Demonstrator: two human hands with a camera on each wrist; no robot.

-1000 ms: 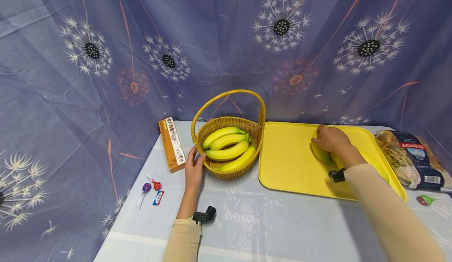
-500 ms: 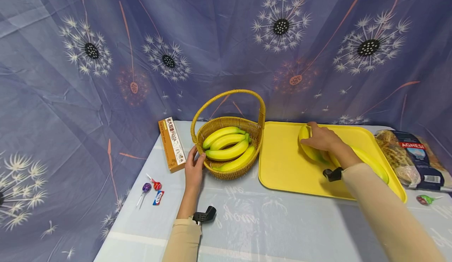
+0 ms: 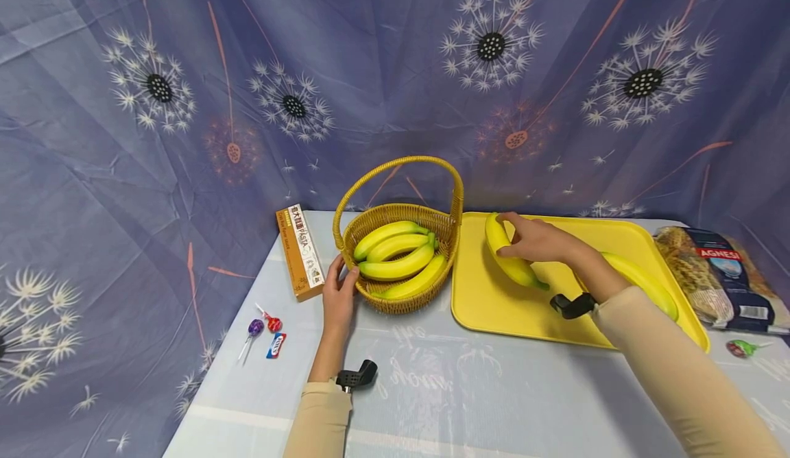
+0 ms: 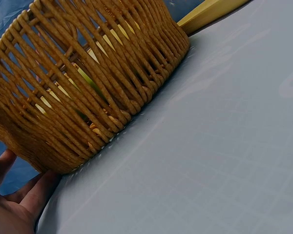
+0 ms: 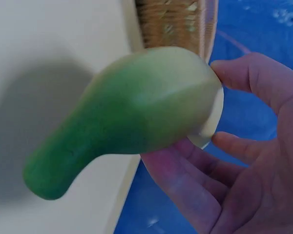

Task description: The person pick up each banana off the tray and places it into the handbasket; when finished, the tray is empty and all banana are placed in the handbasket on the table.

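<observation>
Your R hand (image 3: 540, 240) grips a banana (image 3: 507, 254) near its middle — fingers curled over the top, thumb under — holding it above the left part of the yellow tray (image 3: 494, 304), between tray and basket. The wrist view shows the banana's green stem end (image 5: 53, 173) pointing away from the palm, w/ fingers (image 5: 185, 180) wrapped beneath; grip looks secure, likely mid-body so the fruit stays balanced.

Your L hand (image 3: 339, 293) rests against the near-left side of the wicker basket (image 3: 401, 300); fingers lie straight along the weave, nothing grasped. Judged as a brace, so the basket doesn't slide on the tablecloth. L wrist view confirms: fingertips (image 4: 19, 195) touching the basket base (image 4: 88, 97).

Basket holds four bananas (image 3: 398, 256), stacked lengthwise, approx. parallel. A second banana (image 3: 642, 281) lies on the tray's right part, partly behind your forearm.

Periphery: orange pasta box (image 3: 299, 251) left of basket, two lollipops (image 3: 262, 326) and a small wrapped sweet (image 3: 276, 345) nearer you, a pasta bag (image 3: 716, 276) right of tray, another lollipop (image 3: 743, 348) at far right.
</observation>
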